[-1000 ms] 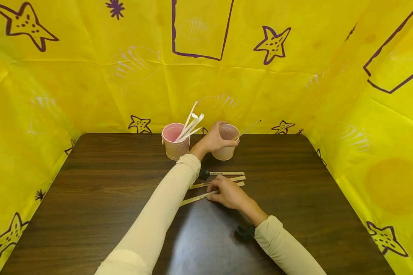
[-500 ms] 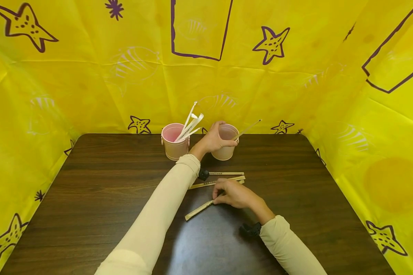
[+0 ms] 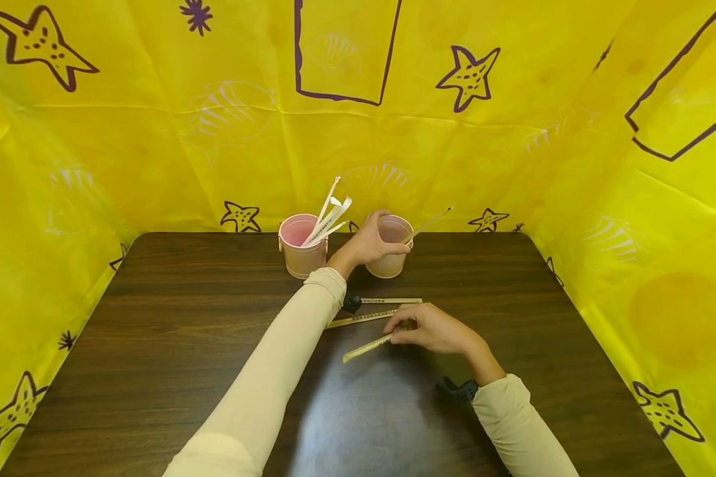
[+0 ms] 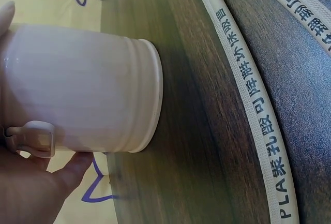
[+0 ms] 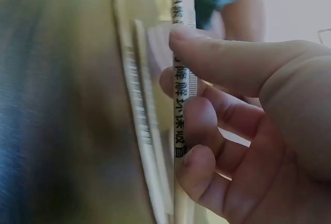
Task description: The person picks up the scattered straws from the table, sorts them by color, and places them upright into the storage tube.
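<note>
My left hand (image 3: 368,242) holds the right-hand pink bucket (image 3: 389,265) by its side near the rim; in the left wrist view the bucket (image 4: 77,89) has a small handle lug. One brown-wrapped straw (image 3: 434,221) leans out of this bucket. Between thumb and fingers, my right hand (image 3: 434,329) pinches another paper-wrapped straw (image 3: 365,349), raised above the table. Printed characters show on this held straw (image 5: 179,87) in the right wrist view. Behind it, two more wrapped straws lie on the table, a far straw (image 3: 390,301) and a nearer straw (image 3: 358,318).
Left of the held bucket stands a second pink bucket (image 3: 305,260), with several white-wrapped straws (image 3: 329,224) leaning out of it. The dark wooden table (image 3: 185,318) meets a yellow patterned cloth (image 3: 215,152) at the back and sides.
My right hand has drawn the nearest straw away from the others, first rightward and toward me, then up off the table. The left hand has stayed on the bucket.
</note>
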Tool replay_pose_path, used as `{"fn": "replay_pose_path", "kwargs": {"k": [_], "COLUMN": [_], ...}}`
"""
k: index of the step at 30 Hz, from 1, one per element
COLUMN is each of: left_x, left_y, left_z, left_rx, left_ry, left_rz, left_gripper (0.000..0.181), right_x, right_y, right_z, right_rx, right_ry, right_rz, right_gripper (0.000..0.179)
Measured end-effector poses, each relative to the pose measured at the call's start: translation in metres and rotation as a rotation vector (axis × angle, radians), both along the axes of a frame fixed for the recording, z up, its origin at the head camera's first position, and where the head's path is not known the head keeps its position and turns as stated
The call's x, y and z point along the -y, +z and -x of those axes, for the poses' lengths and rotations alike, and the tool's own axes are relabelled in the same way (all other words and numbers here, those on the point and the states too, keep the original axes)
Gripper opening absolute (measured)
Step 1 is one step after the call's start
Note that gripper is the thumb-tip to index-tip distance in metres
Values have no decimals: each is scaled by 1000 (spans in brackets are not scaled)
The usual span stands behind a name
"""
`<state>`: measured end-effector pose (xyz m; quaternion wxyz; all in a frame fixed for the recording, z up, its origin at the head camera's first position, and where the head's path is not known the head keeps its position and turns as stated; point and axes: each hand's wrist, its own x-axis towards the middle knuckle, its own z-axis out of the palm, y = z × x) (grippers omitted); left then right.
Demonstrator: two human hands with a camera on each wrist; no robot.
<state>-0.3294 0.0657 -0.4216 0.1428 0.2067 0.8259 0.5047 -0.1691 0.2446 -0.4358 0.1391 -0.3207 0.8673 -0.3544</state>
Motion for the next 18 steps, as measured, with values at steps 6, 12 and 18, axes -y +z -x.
{"fn": "replay_pose_path", "kwargs": {"k": [6,12,18], "left_x": [0,-2,-2], "left_y": [-1,-3,-3], "left_z": [1,3,3], "left_rx": [-4,-4,6], "left_ry": [6,8,25], "left_rz": [15,11,9], "left_gripper": [103,103,101], "right_x": [-14,-22,-23], "right_y": [18,29,40], "right_z": [1,6,14], "right_rx": [-44,-106,-163], "right_ry": [-109,-236,-383], "right_rz": [76,162,261], "right_gripper": [16,15,13]}}
